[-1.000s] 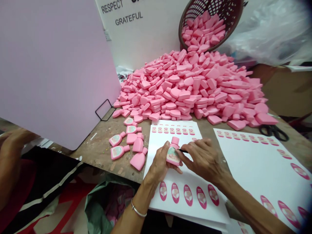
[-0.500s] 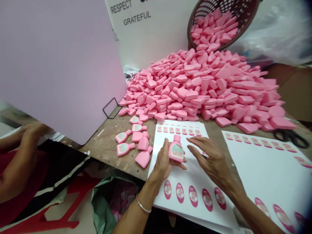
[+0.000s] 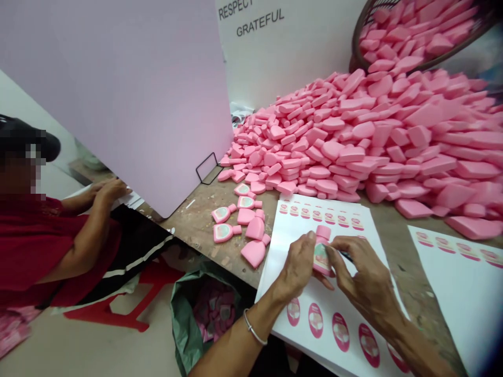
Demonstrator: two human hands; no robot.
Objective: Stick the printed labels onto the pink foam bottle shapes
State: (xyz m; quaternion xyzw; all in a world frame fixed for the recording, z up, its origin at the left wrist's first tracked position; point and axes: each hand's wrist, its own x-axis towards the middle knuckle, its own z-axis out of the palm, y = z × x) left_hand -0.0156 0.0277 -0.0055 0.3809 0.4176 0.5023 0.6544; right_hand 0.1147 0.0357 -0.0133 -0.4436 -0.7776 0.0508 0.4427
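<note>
A small pink bottle-shaped piece [image 3: 323, 256] with a pale green label on its front is held nearly upright over the sheets. My left hand [image 3: 297, 264] is closed around it from the left, thumb at its side and fingers behind. My right hand [image 3: 359, 272] is closed, its thumb pressing the label's right edge. A thin dark tool [image 3: 346, 255] shows between the right fingers; its kind is mostly hidden. Beneath both hands lies a stack of white sticker sheets [image 3: 271, 285] with rows of pink labels and ovals.
A heap of pink bottle pieces [image 3: 334, 131] spills from a brown basket [image 3: 356, 50]. Several labelled pieces [image 3: 223, 233] lie left of the sheets. Another sticker sheet [image 3: 444, 283] is at right. A green bag [image 3: 183, 314] hangs below; a panel [image 3: 149, 104] partly screens a seated co-worker [image 3: 51, 246].
My right hand has moved in from beside the bottle piece, and its thumb now presses on the label. The view has swung left, bringing more of the co-worker into sight.
</note>
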